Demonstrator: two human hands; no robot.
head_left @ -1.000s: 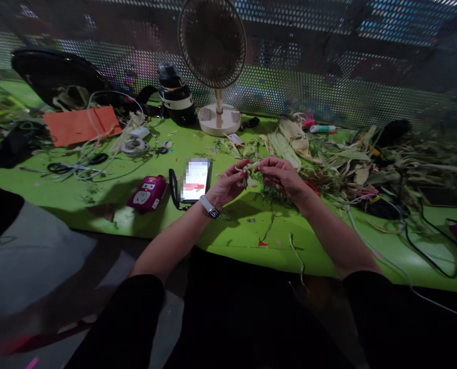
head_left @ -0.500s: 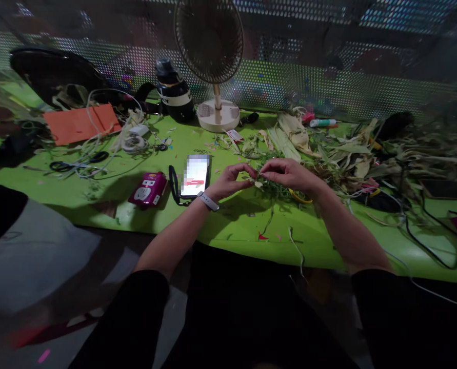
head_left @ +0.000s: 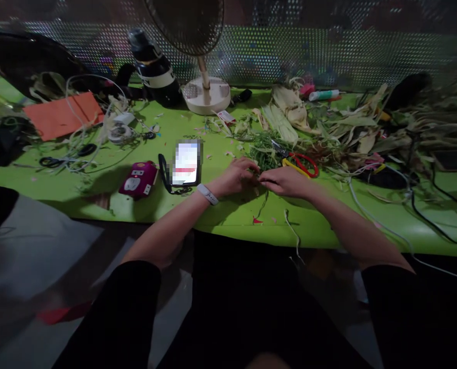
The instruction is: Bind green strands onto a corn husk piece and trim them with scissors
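My left hand (head_left: pixel 240 177), with a white wristband (head_left: pixel 207 194), has its fingers curled and closed at the tips. My right hand (head_left: pixel 284 182) pinches right beside it, so the fingertips of both hands meet. Whatever small thing they hold is hidden between the fingers. Just behind the hands lies a pile of thin green plant sprigs (head_left: pixel 262 154). Scissors (head_left: pixel 305 165) with red and yellow handles rest on that pile near my right hand. A thin dark strand (head_left: pixel 264 204) lies on the green table (head_left: pixel 228 218) below the fingers.
Left of my hands are a lit phone (head_left: pixel 185 163) and a magenta socket block (head_left: pixel 139 179). Behind stand a fan (head_left: pixel 207 97) and a black bottle (head_left: pixel 157 74). Dried husks (head_left: pixel 290 110) and cables crowd the right; an orange sheet (head_left: pixel 64 115) lies left.
The view has shifted, so the table appears higher and further left. Both hands have drawn closer together and nearer to me, uncovering the scissors. The pale plant bit seen at the fingertips is now hidden.
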